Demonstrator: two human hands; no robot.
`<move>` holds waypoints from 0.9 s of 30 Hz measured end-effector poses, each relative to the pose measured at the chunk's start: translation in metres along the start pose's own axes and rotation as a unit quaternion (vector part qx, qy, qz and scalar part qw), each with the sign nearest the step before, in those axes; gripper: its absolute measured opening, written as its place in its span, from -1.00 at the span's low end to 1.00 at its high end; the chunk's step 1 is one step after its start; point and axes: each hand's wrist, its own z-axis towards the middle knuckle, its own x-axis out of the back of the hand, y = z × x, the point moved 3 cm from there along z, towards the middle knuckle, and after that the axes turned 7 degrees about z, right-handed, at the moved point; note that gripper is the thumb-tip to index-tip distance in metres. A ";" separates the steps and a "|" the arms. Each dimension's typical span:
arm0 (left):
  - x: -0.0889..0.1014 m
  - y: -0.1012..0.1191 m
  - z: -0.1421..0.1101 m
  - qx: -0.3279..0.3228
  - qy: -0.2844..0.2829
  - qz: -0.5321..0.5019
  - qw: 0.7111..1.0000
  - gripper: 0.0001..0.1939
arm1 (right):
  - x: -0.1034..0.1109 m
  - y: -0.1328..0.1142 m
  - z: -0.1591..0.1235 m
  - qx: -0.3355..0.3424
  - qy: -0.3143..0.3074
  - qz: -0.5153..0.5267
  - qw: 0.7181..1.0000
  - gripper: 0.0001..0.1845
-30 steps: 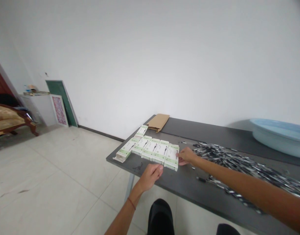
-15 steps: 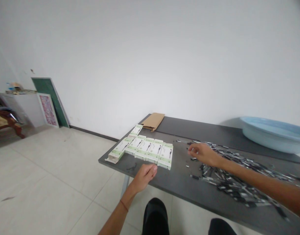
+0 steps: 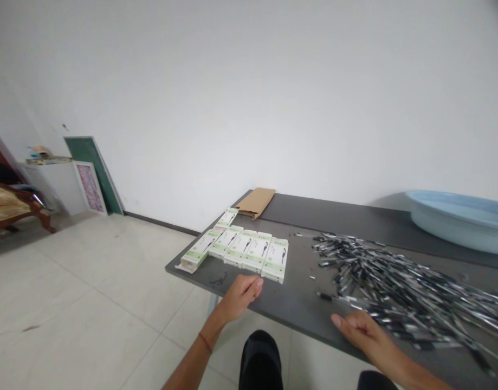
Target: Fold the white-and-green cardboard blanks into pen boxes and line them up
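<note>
Several white-and-green boxes [image 3: 249,250] lie side by side in a row near the left corner of a dark grey table [image 3: 297,295]. My left hand [image 3: 240,295] rests on the table's front edge just below the row, fingers loosely curled, holding nothing I can see. A large heap of black-and-silver pens [image 3: 395,281] spreads over the table's right half. My right hand [image 3: 360,329] lies at the front edge near the heap's lower left side, fingers loosely bent with nothing in them.
A flat brown cardboard piece [image 3: 256,202] lies at the table's back left. A pale blue basin [image 3: 460,219] stands at the back right. On the floor to the left are leaning picture frames [image 3: 90,179] and a wooden sofa [image 3: 8,203].
My right hand left the rightmost box, passed over the pen heap and drew back to the table's front edge. My left hand stayed below the boxes.
</note>
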 end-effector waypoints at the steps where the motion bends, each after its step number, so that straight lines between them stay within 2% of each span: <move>1: 0.000 0.001 0.000 0.000 -0.001 0.003 1.000 -0.40 | 0.001 0.004 0.000 -0.005 -0.010 0.015 1.000 -0.20; 5: 0.000 0.005 0.001 0.000 -0.006 0.009 1.000 -0.40 | 0.006 0.015 -0.004 -0.004 -0.005 0.065 0.998 -0.19; 13: -0.002 0.003 0.003 0.008 -0.019 0.017 1.000 -0.40 | 0.013 0.025 -0.016 0.018 0.040 0.024 0.999 -0.25; 22: -0.002 0.005 0.004 0.009 -0.024 0.021 0.999 -0.40 | 0.010 0.014 -0.016 0.009 0.057 0.016 0.998 -0.20; 27: -0.002 0.005 0.003 0.009 -0.026 0.024 0.999 -0.41 | 0.011 0.012 -0.017 0.004 0.046 0.013 0.999 -0.20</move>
